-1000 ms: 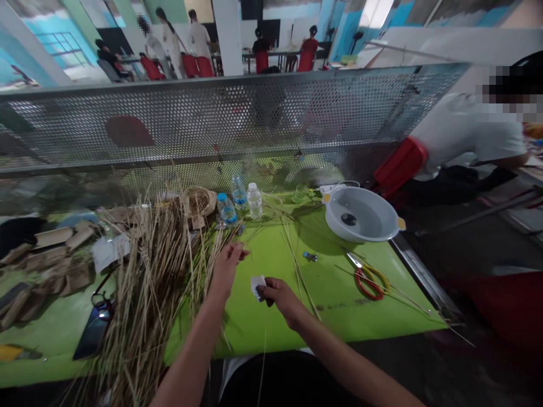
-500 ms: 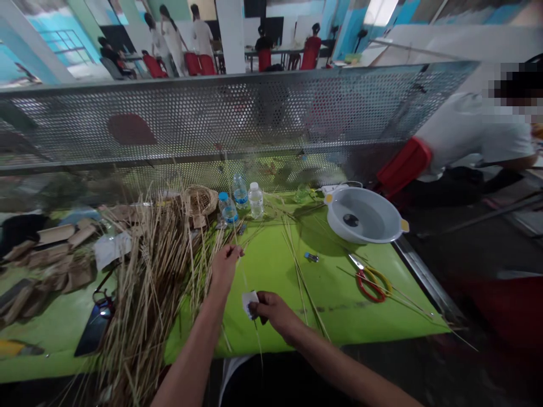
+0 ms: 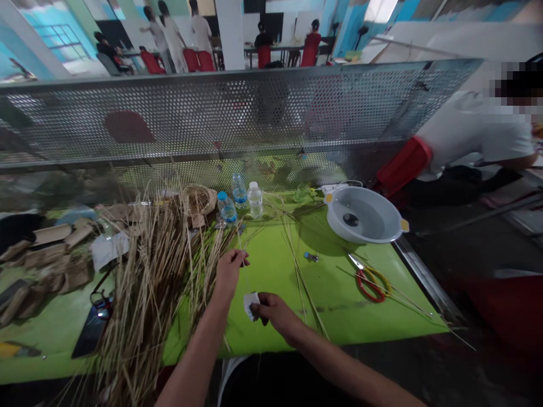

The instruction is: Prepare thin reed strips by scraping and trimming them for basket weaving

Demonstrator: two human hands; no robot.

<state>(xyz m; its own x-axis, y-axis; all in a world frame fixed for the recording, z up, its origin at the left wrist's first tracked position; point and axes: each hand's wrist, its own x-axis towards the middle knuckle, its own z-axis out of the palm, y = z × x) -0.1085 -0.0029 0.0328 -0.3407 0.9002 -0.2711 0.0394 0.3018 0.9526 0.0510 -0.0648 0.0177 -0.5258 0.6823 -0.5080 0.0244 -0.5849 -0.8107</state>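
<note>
Over the green tabletop, my left hand [image 3: 230, 270] pinches a thin pale plant strip [image 3: 245, 275] between thumb and fingertips. The strip runs down toward my right hand [image 3: 274, 312]. That hand is closed on a small piece of whitish sandpaper or folded paper [image 3: 250, 305]; which one I cannot tell. The strip's lower part is hard to make out near the white piece. Left of my left forearm lies a large heap of dried stalks [image 3: 156, 265]. Several loose strips [image 3: 299, 271] lie to the right of my hands.
Scissors with red and yellow handles [image 3: 370, 282] and a nail clipper [image 3: 311, 257] lie to the right, below a grey basin [image 3: 365, 217]. Plastic bottles [image 3: 255, 200] and a small woven basket [image 3: 198, 200] stand against the perforated metal panel [image 3: 190, 118]. A phone [image 3: 88, 332] lies at left.
My left hand has shifted slightly right and down, nearer my right hand. My right hand stays almost in place with the white piece. The view has tilted a little.
</note>
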